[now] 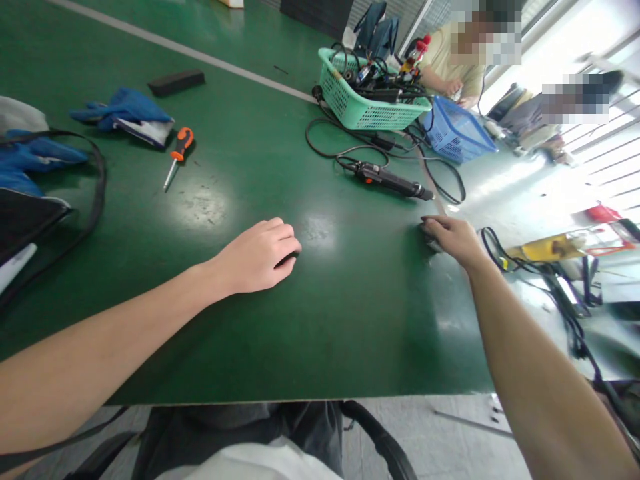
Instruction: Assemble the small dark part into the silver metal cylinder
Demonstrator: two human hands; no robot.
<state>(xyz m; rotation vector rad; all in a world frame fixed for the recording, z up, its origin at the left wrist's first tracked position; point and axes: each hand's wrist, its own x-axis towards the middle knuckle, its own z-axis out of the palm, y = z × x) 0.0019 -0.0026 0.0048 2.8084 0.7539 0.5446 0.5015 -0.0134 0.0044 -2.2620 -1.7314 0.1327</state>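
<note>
My left hand (267, 257) rests on the green table mat (320, 333) with its fingers curled in. Nothing shows between its thumb and fingers. Further right, my right hand (453, 239) is closed and low over the mat, gripping a small dark-grey thing (431, 241) mostly covered by the fingers; its kind cannot be made out. Just beyond that hand lies a black electric screwdriver (393, 181) with its cord looped behind it. An orange-and-black hand screwdriver (181, 148) lies beyond my left hand, to the left.
A green basket (367, 113) full of cables and tools stands at the back, with a blue basket (457, 130) beside it. Blue gloves (125, 110) and a black block (177, 82) lie at left. A yellow-handled tool (545, 248) is at right. Two people sit at the far right.
</note>
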